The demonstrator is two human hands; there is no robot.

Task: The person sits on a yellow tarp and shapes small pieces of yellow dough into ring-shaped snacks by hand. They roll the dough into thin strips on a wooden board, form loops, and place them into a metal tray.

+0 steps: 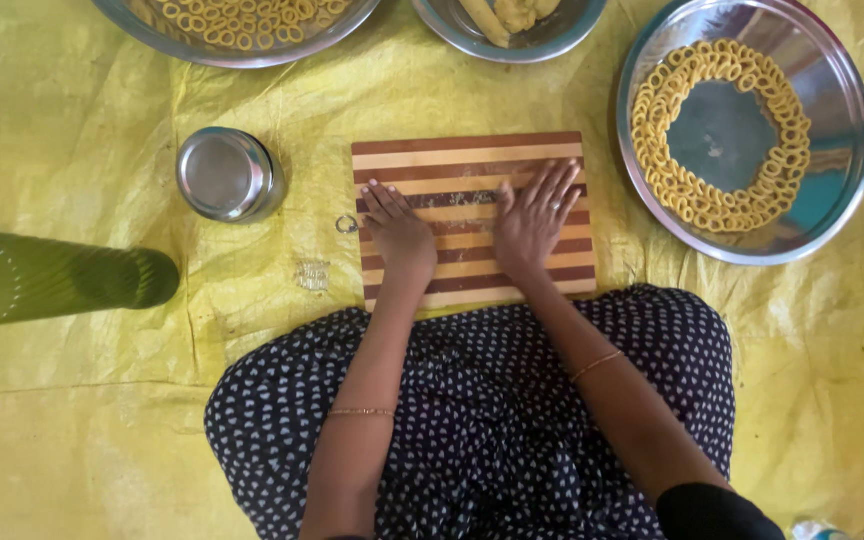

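Right now, seen from the head camera, both hands press down on a striped wooden board (472, 160) lying on a yellow sheet (72, 420). The left hand (397, 228) lies palm down with fingers loosely curled at the board's left side; the right hand (534, 215) lies flat, fingers spread. Neither grips anything. What is under the palms is hidden, though a pale floury smear shows between them. Beyond the right hand, a steel plate (832, 190) holds small dough rings (712, 195) laid around its rim, its middle bare, so it looks partly filled. Ahead of the hands sit a steel bowl with dough pieces (512, 18) and another tray of rings (242, 20). Left of the left hand stand a steel cup (224, 172) and a green bottle (52, 278) on its side.
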